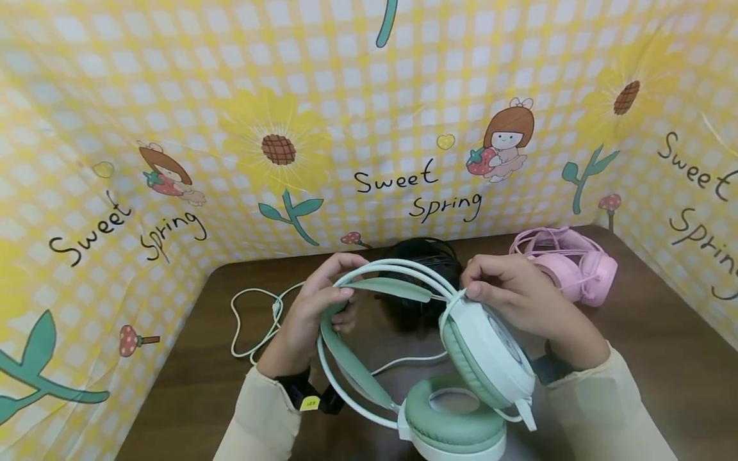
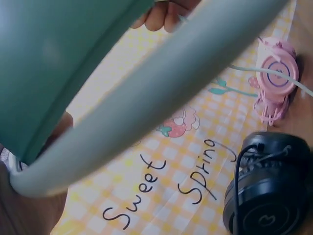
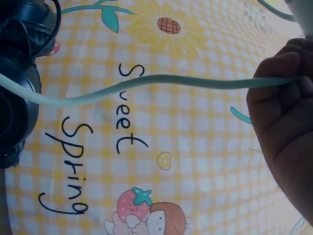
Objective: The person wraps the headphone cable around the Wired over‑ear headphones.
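Observation:
A pair of pale green and white over-ear headphones (image 1: 492, 358) is held up above the table, ear cups toward the near side. My left hand (image 1: 314, 307) grips its headband (image 1: 392, 267) on the left, thumb on the inner padded strip. By the upper end of the right ear cup, my right hand (image 1: 513, 294) pinches the thin pale green cable (image 3: 156, 80), which wraps round the band there. In the right wrist view the cable runs out from between the fingers. The headband fills much of the left wrist view and hides part of the left hand.
Black headphones (image 1: 398, 314) lie behind the held pair, partly covered by it. Pink headphones (image 1: 599, 275) with a bundled cable sit at the back right of the brown table (image 1: 179, 390). Loose cable (image 1: 233, 326) lies at left. A yellow checked cloth (image 1: 369, 128) encloses the table.

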Demonstrator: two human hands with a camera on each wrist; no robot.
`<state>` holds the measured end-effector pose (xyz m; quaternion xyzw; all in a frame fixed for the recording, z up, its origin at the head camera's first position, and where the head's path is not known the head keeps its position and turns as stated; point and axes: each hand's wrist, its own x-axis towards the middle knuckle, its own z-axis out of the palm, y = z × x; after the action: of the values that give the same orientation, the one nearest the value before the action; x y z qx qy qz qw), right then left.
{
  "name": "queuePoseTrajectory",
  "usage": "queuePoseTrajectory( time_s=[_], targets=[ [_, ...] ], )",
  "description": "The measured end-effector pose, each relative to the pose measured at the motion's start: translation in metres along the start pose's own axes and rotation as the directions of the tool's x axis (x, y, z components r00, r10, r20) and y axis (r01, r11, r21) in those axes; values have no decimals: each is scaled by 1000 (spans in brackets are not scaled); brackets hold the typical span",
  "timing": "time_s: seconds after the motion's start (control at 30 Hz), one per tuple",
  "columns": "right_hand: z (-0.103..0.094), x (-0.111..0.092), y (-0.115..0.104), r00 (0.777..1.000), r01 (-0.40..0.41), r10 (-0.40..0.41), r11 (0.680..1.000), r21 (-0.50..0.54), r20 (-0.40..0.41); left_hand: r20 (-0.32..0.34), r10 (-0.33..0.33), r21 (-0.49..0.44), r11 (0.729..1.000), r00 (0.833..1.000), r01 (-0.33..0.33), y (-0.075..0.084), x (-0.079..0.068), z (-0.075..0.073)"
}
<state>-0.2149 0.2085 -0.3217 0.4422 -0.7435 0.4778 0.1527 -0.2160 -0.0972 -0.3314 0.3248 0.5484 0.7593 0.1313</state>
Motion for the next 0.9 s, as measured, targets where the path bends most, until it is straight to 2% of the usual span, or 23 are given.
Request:
queuePoseTrajectory(
  time_s=[0.13, 0.27, 0.47, 0.67, 0.9],
  targets=[
    [2, -2, 9, 999, 4, -7, 997, 73, 52, 27, -16, -84, 996, 1000, 18, -5, -1, 0],
    [1, -3, 19, 996, 5, -13, 996, 87, 88, 64, -4, -164, 986, 998, 15, -7, 0, 1],
    [-1, -5, 25, 993, 45, -63, 982, 181, 96, 129, 5, -299, 954, 992, 34, -8, 2, 4],
    [-2, -3, 22, 995, -19, 0, 982, 188, 99, 155, 24, -421, 906, 988, 44, -8, 4, 7],
    [1, -4, 21, 991, -104, 76, 958, 265, 114, 142, 20, -484, 874, 990, 52, -9, 3, 11]
  ],
)
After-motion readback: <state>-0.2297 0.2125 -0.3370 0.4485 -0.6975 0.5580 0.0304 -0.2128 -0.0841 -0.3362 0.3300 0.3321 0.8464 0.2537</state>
